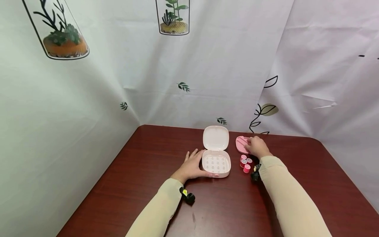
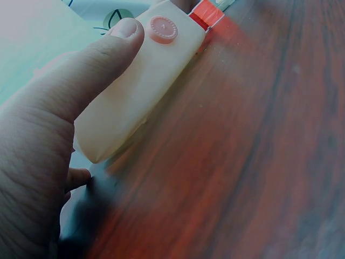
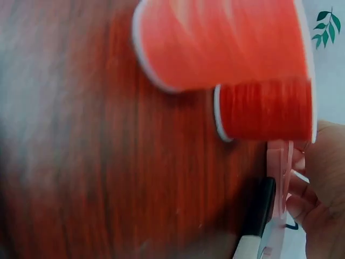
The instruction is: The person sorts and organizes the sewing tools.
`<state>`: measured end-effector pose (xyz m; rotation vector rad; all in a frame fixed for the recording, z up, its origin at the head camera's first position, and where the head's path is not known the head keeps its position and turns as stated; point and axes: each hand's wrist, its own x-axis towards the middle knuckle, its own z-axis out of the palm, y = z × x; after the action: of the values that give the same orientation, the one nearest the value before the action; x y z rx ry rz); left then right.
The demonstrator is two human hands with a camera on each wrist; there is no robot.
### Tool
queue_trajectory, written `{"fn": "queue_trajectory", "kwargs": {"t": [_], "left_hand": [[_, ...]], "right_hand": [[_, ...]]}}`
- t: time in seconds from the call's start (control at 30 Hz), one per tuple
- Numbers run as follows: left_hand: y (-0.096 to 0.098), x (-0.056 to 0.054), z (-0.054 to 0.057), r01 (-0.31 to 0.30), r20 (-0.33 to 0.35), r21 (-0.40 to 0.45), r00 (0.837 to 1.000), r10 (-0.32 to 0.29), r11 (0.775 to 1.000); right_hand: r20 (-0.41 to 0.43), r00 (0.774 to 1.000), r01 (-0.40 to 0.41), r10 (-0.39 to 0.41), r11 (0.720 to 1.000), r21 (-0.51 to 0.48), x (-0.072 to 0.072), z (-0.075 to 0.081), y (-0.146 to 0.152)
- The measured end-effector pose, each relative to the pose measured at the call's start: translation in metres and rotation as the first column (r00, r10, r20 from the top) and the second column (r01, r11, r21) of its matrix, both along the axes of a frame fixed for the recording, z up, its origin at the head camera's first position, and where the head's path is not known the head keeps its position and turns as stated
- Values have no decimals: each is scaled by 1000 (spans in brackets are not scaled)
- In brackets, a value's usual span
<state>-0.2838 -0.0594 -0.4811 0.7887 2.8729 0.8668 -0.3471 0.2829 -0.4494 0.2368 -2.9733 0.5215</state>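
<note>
A pale pink sewing box (image 1: 216,163), its lid (image 1: 216,138) raised, stands on the table with rows of small pegs inside. My left hand (image 1: 190,167) holds its near left corner, thumb along the front beside the round button (image 2: 164,29), fingers spread along the left side. To the right, my right hand (image 1: 257,146) bends its fingers over the right edge of a pink slotted tray (image 1: 241,144) and grips it. Red and pink thread spools (image 1: 247,169) stand in front of the tray; two red spools (image 3: 267,110) loom large in the right wrist view.
Beside the tray in the right wrist view lies a slim black thing with a white end (image 3: 259,210), its kind unclear. The brown table (image 1: 225,210) meets a white patterned curtain (image 1: 177,108) behind the box. Black wrist cameras (image 1: 189,198) sit on both sleeves.
</note>
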Motion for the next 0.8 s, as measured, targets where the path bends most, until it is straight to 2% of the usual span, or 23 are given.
{"fn": "queue_trajectory", "kwargs": {"t": [0.47, 0.6, 0.8], "left_hand": [[-1, 1, 0, 1, -3, 11, 1000, -1, 1000], [-1, 1, 1, -3, -2, 12, 1000, 3, 1000], [1, 0, -2, -9, -27, -6, 1000, 8, 1000]], "right_hand": [[15, 998, 57, -56, 997, -47, -7, -8, 2], [21, 998, 62, -60, 996, -65, -6, -9, 2], [-16, 997, 66, -69, 990, -126, 0, -3, 2]]}}
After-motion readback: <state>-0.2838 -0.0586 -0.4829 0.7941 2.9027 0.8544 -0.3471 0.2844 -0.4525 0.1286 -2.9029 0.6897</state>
